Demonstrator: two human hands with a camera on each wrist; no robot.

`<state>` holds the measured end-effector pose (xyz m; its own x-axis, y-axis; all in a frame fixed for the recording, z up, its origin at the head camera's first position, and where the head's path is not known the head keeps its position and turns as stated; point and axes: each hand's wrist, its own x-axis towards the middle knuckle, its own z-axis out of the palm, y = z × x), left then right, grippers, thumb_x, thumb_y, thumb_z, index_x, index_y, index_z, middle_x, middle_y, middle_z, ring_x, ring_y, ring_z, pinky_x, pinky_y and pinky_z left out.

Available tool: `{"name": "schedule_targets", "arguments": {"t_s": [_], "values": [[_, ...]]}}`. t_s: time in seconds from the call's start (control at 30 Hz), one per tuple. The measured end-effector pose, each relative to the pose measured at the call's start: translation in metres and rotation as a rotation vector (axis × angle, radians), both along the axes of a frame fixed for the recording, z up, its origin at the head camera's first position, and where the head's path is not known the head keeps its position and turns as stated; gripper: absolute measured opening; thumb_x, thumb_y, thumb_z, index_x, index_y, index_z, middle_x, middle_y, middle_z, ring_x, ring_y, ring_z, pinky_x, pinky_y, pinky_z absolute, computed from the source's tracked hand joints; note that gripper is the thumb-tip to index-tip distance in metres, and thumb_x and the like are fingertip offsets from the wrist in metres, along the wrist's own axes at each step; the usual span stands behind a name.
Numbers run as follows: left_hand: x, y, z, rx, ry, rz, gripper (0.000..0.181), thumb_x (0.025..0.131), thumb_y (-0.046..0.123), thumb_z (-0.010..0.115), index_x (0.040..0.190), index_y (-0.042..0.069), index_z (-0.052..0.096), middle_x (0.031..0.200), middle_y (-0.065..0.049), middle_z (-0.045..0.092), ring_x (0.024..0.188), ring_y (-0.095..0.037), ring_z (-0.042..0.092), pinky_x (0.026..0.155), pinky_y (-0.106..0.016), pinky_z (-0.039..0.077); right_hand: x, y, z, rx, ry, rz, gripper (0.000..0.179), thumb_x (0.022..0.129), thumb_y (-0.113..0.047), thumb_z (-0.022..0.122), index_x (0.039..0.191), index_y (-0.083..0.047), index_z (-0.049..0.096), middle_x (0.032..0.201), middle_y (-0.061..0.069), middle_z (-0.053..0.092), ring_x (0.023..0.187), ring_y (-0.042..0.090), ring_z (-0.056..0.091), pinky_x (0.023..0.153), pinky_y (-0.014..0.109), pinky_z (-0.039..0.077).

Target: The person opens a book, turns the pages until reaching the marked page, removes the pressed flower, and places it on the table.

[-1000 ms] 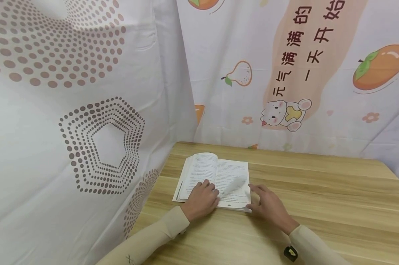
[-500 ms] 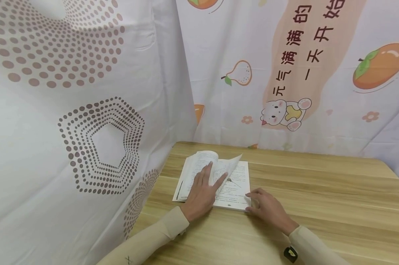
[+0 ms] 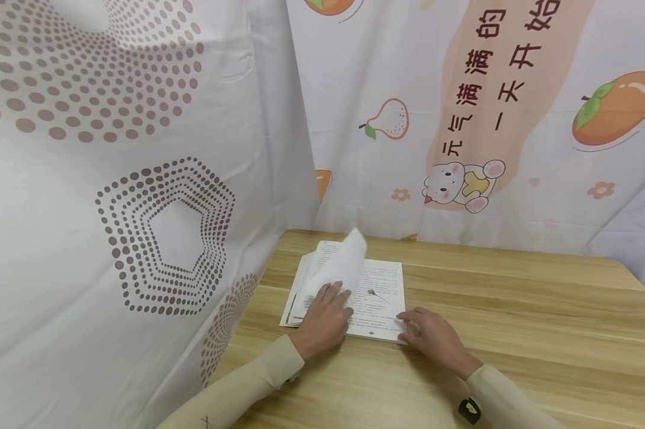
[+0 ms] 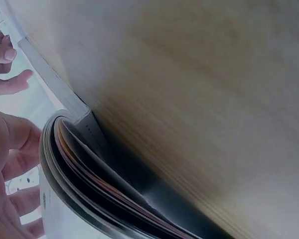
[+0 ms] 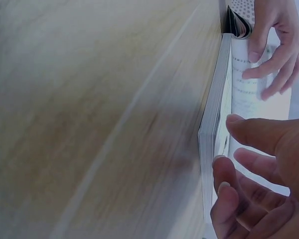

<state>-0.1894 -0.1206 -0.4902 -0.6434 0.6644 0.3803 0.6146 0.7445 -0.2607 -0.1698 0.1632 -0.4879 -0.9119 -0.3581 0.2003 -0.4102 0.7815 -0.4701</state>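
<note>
An open book (image 3: pixel 378 276) lies on the wooden table, its left part a thick curved stack of pages. One lifted page (image 3: pixel 353 253) stands bent over the left side, its tip blurred. My left hand (image 3: pixel 324 319) rests on the left pages near the spine, fingers spread over the turning page. On the right page shows a small brown flower-like shape (image 3: pixel 372 292) with a thin stem. My right hand (image 3: pixel 435 336) is at the book's lower right edge; in the right wrist view its thumb (image 5: pixel 254 132) and fingertips stand apart beside the page block.
The light wooden table (image 3: pixel 515 310) extends to the right of the book. A white curtain with brown dots (image 3: pixel 193 286) hangs along the left side, and a fruit-printed cloth (image 3: pixel 386 202) hangs behind the table. A small black device (image 3: pixel 469 410) sits at the right sleeve.
A page has swung from the right side over to the left, uncovering the flower-like shape. My left hand spread its fingers against it, then drew them back; my right hand lowered slightly at the edge.
</note>
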Motion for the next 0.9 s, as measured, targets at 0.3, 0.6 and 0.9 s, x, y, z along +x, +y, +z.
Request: {"name": "schedule_targets", "arguments": {"t_s": [0.3, 0.6, 0.9], "values": [[-0.003, -0.007, 0.005, 0.051, -0.076, 0.018, 0.012, 0.092, 0.017, 0.069, 0.099, 0.012, 0.077, 0.105, -0.005, 0.069, 0.093, -0.021, 0.061, 0.068, -0.029, 0.054, -0.006, -0.001, -0.001, -0.03, 0.022, -0.006, 0.025, 0.084, -0.017, 0.085, 0.106, -0.01, 0.077, 0.107, 0.005, 0.075, 0.096, 0.024, 0.069, 0.085, 0.047, 0.055], [-0.008, -0.013, 0.002, 0.049, -0.152, 0.048, 0.035, 0.096, 0.026, 0.068, 0.122, 0.002, 0.071, 0.121, -0.012, 0.066, 0.104, -0.024, 0.061, 0.078, -0.033, 0.056, -0.021, -0.004, -0.006, -0.057, -0.008, -0.03, 0.018, 0.087, -0.017, 0.083, 0.101, -0.011, 0.075, 0.092, -0.003, 0.072, 0.085, 0.016, 0.066, 0.078, 0.041, 0.053], [-0.008, -0.015, 0.005, 0.045, -0.188, 0.074, 0.044, 0.098, 0.032, 0.067, 0.127, -0.001, 0.068, 0.126, -0.013, 0.064, 0.109, -0.025, 0.06, 0.082, -0.033, 0.055, -0.041, -0.014, -0.009, -0.07, -0.074, -0.049, 0.016, 0.087, -0.019, 0.083, 0.098, -0.013, 0.073, 0.083, -0.006, 0.065, 0.073, 0.011, 0.056, 0.067, 0.033, 0.048]]}}
